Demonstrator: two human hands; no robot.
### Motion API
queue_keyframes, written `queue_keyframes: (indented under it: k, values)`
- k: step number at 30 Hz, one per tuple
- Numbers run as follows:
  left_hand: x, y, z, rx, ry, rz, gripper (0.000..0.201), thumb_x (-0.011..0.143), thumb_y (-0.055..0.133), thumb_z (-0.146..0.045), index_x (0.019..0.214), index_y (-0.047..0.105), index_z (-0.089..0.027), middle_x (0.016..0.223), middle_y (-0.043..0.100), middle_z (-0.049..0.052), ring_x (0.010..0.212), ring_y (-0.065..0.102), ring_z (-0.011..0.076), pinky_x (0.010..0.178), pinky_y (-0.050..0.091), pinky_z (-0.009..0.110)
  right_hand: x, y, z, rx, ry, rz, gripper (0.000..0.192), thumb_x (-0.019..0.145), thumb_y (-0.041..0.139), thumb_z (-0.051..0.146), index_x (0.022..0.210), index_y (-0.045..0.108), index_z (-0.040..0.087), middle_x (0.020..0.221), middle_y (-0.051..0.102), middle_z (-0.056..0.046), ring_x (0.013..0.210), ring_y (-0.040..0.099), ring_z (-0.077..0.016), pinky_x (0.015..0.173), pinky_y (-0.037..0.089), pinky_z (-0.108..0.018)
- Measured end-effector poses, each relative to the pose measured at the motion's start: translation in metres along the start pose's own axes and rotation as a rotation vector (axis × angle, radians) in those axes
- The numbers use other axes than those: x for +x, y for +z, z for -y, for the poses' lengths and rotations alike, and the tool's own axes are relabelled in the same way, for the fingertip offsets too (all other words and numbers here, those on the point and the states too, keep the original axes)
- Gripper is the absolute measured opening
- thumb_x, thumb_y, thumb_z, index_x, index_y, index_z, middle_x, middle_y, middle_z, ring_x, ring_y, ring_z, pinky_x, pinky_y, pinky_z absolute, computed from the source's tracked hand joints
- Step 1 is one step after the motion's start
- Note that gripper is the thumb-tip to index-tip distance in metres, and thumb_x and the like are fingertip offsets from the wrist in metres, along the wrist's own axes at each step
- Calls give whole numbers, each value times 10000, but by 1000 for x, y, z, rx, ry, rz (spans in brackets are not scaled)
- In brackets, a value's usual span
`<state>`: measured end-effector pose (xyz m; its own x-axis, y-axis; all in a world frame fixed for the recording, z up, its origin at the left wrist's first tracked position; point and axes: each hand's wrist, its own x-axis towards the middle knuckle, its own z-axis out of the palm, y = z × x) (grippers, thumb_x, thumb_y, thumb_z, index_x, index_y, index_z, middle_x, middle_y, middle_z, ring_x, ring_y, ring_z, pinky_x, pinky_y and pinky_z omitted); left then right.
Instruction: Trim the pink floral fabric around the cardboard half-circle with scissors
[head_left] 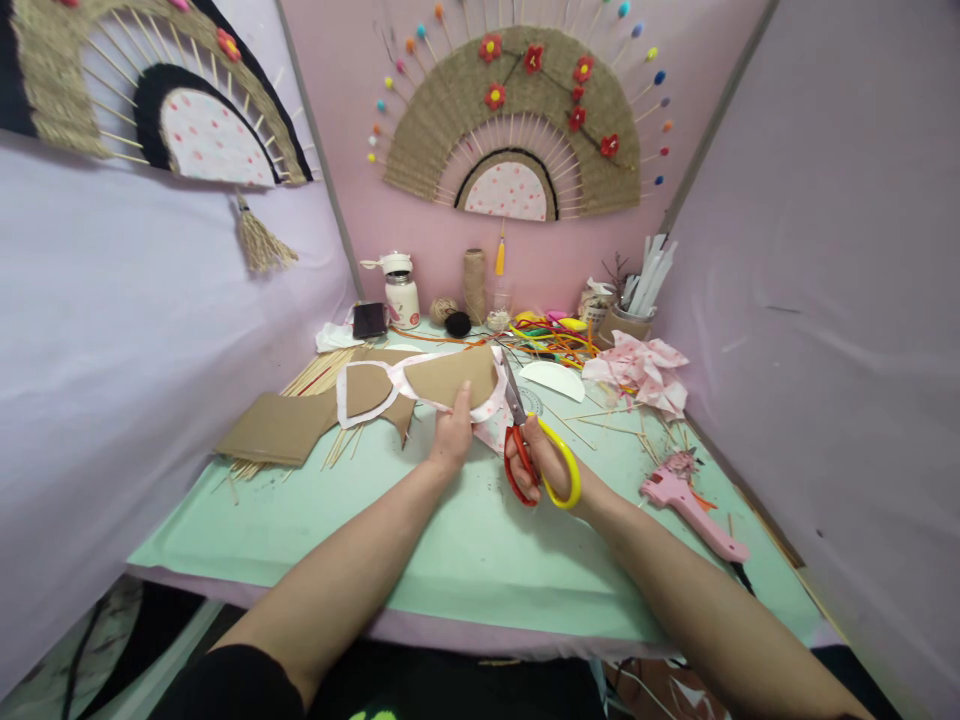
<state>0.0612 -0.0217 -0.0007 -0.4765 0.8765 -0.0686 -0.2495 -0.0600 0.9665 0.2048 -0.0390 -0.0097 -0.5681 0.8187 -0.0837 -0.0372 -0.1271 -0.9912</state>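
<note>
Okay, counts: 1 pair of scissors [515,400], 1 two-lobed cutout [448,383], 1 pink glue gun [694,515] near the table's [480,565] right edge, 1 white flask [403,300] by the far edge, 2 wall fans [450,115]. Cutout: tan cardboard, pale pink-spotted fabric border, narrow waist, held over mid-table; left hand [454,432] pinches its near edge, thumb on top; right hand [538,462] grips red-and-yellow handles, blades at cutout's right end

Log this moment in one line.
left hand: holding rounded brown cardboard piece bordered by pink-spotted white cloth | right hand: gripping red-and-yellow-handled metal scissors, blades at cloth edge | nearby: pink plastic glue gun
</note>
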Motion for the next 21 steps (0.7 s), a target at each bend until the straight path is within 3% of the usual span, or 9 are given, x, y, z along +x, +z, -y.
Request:
queue_keyframes:
  k: [21]
  values:
    - [-1,0,-1,1,9,4,321,879,534,-304,1139,647,-154,1231,637,73,1145,579,193,978,442,284,-5,4,8,-68,11,34,600,799,315,773,776,506,205,426,453,39,320,408,-108,364,336,-244]
